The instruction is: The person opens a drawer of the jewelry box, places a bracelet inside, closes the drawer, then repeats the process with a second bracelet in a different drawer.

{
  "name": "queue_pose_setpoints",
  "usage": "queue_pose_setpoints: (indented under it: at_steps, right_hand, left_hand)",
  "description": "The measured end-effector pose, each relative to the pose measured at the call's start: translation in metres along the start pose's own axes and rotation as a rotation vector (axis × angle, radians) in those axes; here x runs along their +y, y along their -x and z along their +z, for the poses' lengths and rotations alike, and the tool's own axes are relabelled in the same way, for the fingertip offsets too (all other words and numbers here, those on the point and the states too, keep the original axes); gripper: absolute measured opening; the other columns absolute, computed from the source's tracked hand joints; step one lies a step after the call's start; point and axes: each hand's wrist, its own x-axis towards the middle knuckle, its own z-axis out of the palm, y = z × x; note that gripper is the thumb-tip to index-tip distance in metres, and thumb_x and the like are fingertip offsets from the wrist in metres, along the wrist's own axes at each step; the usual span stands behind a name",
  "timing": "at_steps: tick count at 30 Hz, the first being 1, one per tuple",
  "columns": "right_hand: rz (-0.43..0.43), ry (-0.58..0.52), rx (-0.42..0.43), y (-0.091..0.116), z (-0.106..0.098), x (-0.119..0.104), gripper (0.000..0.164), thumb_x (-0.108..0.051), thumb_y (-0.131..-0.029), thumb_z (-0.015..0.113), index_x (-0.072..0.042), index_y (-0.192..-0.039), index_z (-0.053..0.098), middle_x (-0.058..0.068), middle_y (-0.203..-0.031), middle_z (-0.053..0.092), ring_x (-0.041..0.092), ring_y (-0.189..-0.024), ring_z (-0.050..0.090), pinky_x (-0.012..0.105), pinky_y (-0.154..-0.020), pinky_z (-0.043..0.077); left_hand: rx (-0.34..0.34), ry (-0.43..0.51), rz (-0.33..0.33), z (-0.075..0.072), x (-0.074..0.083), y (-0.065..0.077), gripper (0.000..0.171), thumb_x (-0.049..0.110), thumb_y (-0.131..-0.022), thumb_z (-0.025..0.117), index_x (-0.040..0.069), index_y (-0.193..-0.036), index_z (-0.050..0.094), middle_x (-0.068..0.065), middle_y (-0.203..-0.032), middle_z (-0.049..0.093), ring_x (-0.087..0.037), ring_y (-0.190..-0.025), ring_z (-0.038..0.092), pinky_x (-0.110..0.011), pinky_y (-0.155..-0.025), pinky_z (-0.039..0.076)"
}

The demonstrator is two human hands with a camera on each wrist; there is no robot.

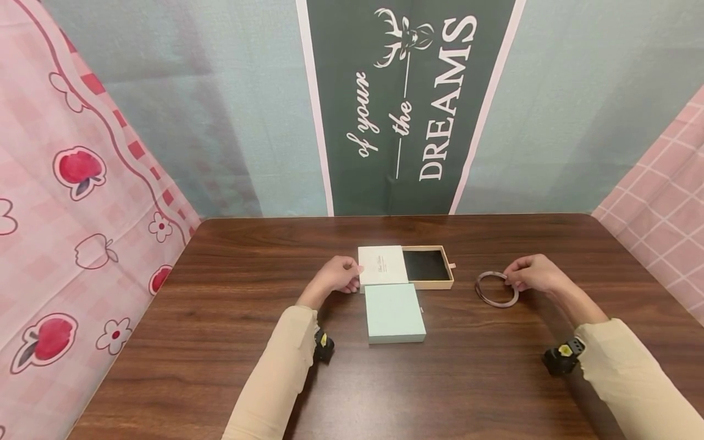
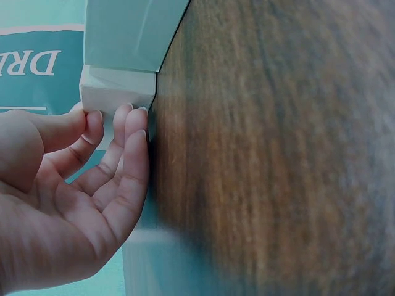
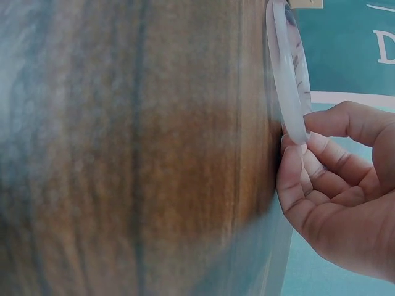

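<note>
A white drawer-style gift box (image 1: 383,260) lies on the table, its drawer (image 1: 428,284) pulled out to the right and lined in black. My left hand (image 1: 337,274) grips the left end of the sleeve; in the left wrist view the thumb is at the upper edge and the fingers are against the end of the white box (image 2: 114,95). To the right of the drawer, my right hand (image 1: 533,273) pinches a pale bangle (image 1: 497,304) by its right side. The bangle (image 3: 289,80) shows brownish marks, tilted close over the table in the right wrist view.
A closed mint-green box (image 1: 393,310) sits directly in front of the white box, right up against it. A small pull tab (image 1: 452,266) sticks out of the drawer's right end. Behind the brown wooden table (image 1: 264,244) hangs a printed curtain (image 1: 247,122).
</note>
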Motion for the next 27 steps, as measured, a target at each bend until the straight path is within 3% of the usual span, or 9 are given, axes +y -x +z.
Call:
queue_pose_setpoints:
  at_steps: [27]
  right_hand:
    - [0.0,-0.051,0.002,0.0021,0.0002,-0.0003,0.02,0.006,-0.083,0.052,0.019,-0.098,0.054,0.01,-0.083,0.063,0.013,-0.072,0.06,0.029,-0.064,0.052]
  left_hand:
    - [0.001,-0.011,-0.005,-0.0009,-0.0004,0.0006,0.023,0.02,-0.092,0.055,0.001,-0.079,0.056,-0.01,-0.068,0.06,-0.017,-0.058,0.057,-0.028,-0.059,0.052]
